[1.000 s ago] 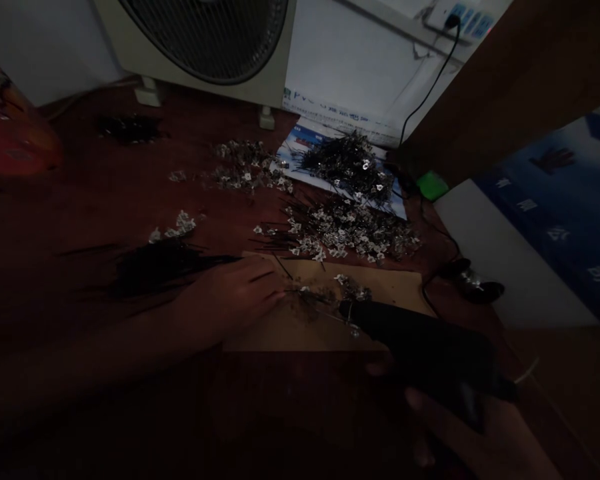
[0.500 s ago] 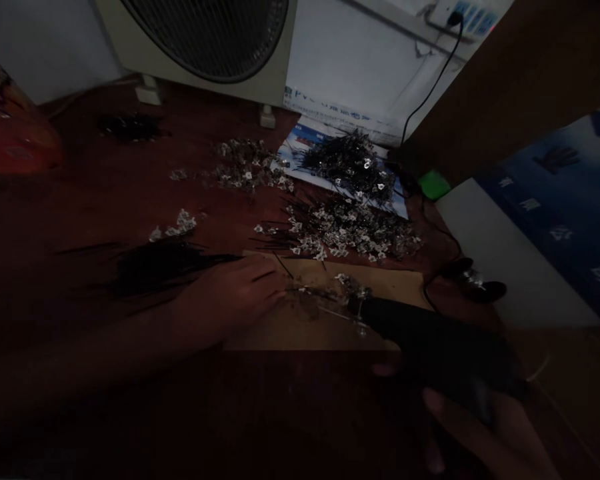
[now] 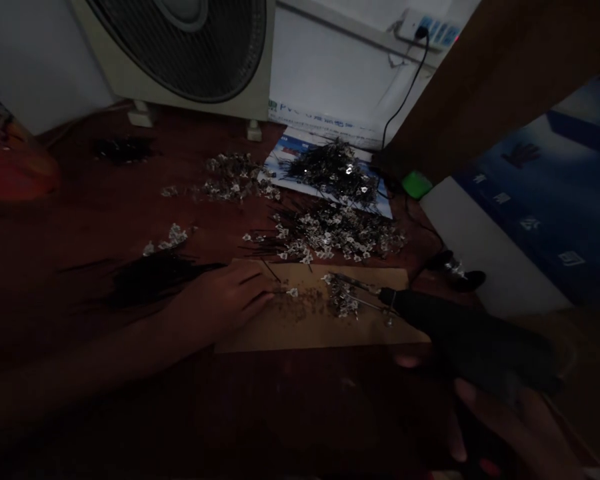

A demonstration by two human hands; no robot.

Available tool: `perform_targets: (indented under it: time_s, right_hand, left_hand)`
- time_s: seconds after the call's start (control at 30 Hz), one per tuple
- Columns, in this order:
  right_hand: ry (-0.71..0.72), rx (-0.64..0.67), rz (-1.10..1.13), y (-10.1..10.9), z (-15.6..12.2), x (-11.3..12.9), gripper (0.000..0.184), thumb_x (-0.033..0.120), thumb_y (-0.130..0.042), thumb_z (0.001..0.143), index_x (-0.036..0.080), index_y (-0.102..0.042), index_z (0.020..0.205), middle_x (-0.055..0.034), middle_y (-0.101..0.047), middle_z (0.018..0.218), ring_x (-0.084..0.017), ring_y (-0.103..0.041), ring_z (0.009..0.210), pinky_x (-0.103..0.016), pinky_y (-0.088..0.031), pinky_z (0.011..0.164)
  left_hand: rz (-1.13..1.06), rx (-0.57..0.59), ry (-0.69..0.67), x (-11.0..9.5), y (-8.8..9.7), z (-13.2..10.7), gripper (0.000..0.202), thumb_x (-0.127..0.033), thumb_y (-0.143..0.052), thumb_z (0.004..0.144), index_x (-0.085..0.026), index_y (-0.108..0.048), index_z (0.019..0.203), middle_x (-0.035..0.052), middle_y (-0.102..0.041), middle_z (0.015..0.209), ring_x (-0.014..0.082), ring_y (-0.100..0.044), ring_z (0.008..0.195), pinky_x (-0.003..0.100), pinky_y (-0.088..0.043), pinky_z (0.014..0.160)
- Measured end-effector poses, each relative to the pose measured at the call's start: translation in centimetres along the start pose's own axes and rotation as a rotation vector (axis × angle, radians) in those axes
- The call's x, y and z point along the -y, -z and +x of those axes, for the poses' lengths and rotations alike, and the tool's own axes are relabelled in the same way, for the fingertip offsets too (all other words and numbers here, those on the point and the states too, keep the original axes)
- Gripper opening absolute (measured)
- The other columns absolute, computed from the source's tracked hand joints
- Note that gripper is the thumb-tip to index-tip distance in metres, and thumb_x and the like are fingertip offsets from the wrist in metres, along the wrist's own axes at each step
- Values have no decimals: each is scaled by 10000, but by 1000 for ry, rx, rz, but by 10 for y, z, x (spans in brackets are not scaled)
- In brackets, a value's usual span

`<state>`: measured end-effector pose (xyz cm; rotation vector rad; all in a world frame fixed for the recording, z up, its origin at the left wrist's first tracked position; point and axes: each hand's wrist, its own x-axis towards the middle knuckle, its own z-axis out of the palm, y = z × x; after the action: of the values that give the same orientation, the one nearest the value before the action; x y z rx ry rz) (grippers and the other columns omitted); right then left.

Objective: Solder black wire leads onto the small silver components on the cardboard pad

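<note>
My left hand (image 3: 230, 293) rests at the left end of a brown cardboard sheet (image 3: 260, 337). Its fingers are pinched on a thin dark wire, with a small pale metallic-looking piece (image 3: 293, 292) sticking out at the tip. My right hand (image 3: 510, 413) is wrapped round a black pistol-shaped tool, which looks like a soldering gun (image 3: 460, 327). Its slim metal tip points left, over a small cluster of shiny pieces (image 3: 344, 300) on the cardboard. A gap separates the tip from my left fingers. Dark specks dot the cardboard between them.
Behind the cardboard lie heaps of wires with shiny ends (image 3: 337, 230), partly on a printed sheet (image 3: 280, 160). A bundle of black wires (image 3: 150, 277) is left of my hand. A fan-fronted unit (image 3: 180, 93) and a green object (image 3: 417, 185) stand farther back.
The soldering gun has drawn back to the right, away from my left fingers. The pale piece at my left fingertips now shows clearly. The whole view has shifted slightly.
</note>
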<state>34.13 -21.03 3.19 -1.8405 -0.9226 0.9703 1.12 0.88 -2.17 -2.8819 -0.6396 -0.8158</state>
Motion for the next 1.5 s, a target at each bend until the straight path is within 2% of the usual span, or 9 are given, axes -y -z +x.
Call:
perform_targets:
  time_s: [0.17, 0.37, 0.47, 0.63, 0.77, 1.0, 1.13, 1.33, 1.5]
  right_hand:
    - [-153, -48, 105, -6, -9, 5, 604, 703, -846, 811, 209, -827, 1159, -23, -640, 527, -204, -623, 515, -243, -517, 453]
    - [-175, -86, 161, -10, -13, 10, 657, 720, -829, 816, 152, -843, 1146, -7, -566, 489, -101, -442, 466, -183, -355, 449]
    - [-112, -87, 197, -8, -9, 9, 583, 678, -820, 851, 151, -814, 1100, 0, -565, 492, -94, -452, 470, -174, -345, 465]
    - [-68, -124, 253, -4, -3, 8, 492, 631, -818, 887, 154, -772, 999, -7, -580, 481, -83, -426, 453, -165, -309, 438]
    - [-45, -129, 283, -2, -4, 11, 455, 596, -820, 899, 147, -808, 966, -10, -572, 469, -84, -407, 441, -171, -314, 423]
    - [-57, -153, 286, -3, -7, 12, 551, 633, -839, 855, 139, -844, 1100, 1, -565, 467, -86, -410, 458, -167, -327, 434]
    - [-53, -119, 253, -5, -5, 9, 550, 641, -825, 864, 146, -834, 1105, 2, -562, 477, -91, -403, 461, -180, -308, 440]
    - [-21, -51, 233, -9, 2, 4, 492, 591, -782, 937, 125, -819, 1090, -15, -606, 492, -102, -479, 476, -191, -346, 475]
    - [-23, -30, 213, -13, -2, 8, 538, 630, -772, 925, 129, -806, 1118, -5, -583, 489, -113, -471, 483, -212, -329, 481]
  left_hand:
    - [-22, 17, 67, 10, 3, 7, 288, -321, -509, 1121, -193, -737, 998, 47, -728, 963, 198, -697, 909, 326, -536, 803]
    - [52, 95, 122, 38, 13, 50, 279, -372, -555, 1100, -162, -733, 1056, 86, -718, 1049, 262, -678, 1033, 383, -522, 912]
    - [27, 88, 73, 30, 9, 73, 264, -346, -543, 1106, -165, -733, 1137, 98, -712, 1105, 264, -652, 1091, 394, -504, 972]
    - [-176, 294, -42, 4, -20, 99, 220, -269, -583, 1081, -179, -765, 1164, 95, -717, 1117, 227, -674, 1033, 316, -488, 828]
    - [-201, 364, -62, 3, -37, 111, 210, -263, -594, 1074, -195, -792, 1053, 77, -730, 1063, 215, -693, 1001, 305, -484, 808]
    - [-125, 355, -41, 11, -19, 98, 254, -284, -557, 1073, -167, -779, 1038, 96, -720, 1030, 221, -691, 934, 322, -480, 749]
    - [-77, 378, -72, 14, -7, 78, 191, -250, -576, 1047, -174, -743, 993, 85, -711, 1019, 236, -690, 975, 347, -511, 817]
    - [-1, 373, -86, 6, -9, 66, 88, -175, -628, 1001, -162, -714, 1016, 82, -720, 1050, 252, -692, 1012, 365, -524, 873]
    - [-82, 349, -124, 13, 2, 64, 172, -229, -596, 1063, -189, -759, 1103, 75, -729, 1072, 233, -694, 1006, 344, -505, 857]
